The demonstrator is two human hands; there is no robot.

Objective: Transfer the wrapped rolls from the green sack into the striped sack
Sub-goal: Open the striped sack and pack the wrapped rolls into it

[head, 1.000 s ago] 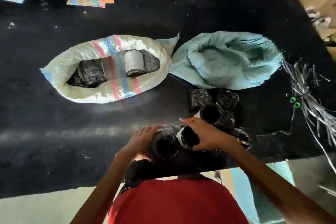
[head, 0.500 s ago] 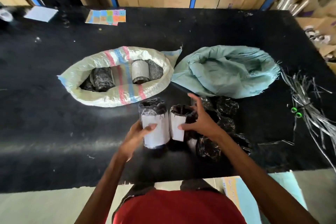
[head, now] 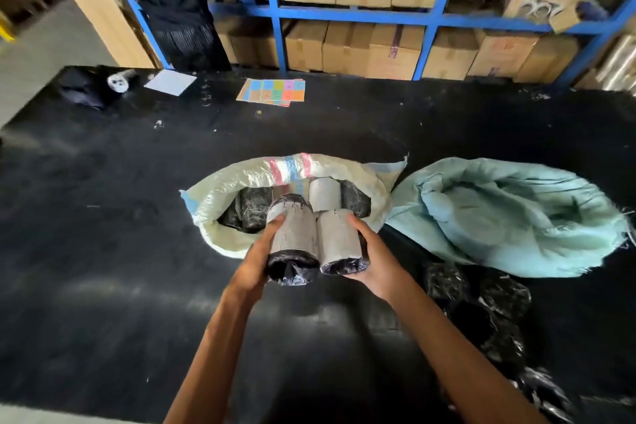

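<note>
The striped sack (head: 375,194) lies open on the black table, with several wrapped rolls inside, one showing a white label (head: 323,194). The green sack (head: 509,213) lies crumpled to its right. My left hand (head: 256,258) grips a wrapped roll (head: 294,239) and my right hand (head: 373,256) grips a second wrapped roll (head: 337,239). Both rolls are side by side in the air, at the near rim of the striped sack's mouth. Several more black-wrapped rolls (head: 481,306) lie on the table in front of the green sack.
A sheet of coloured stickers (head: 272,91), a white paper (head: 170,82) and a dark bundle (head: 93,88) lie at the table's far side. Behind it stands a blue rack (head: 275,10) full of cardboard boxes.
Both hands lifted a roll each from the pile near the table's front edge and carried them forward and left to the striped sack's mouth. My head tilted up.
</note>
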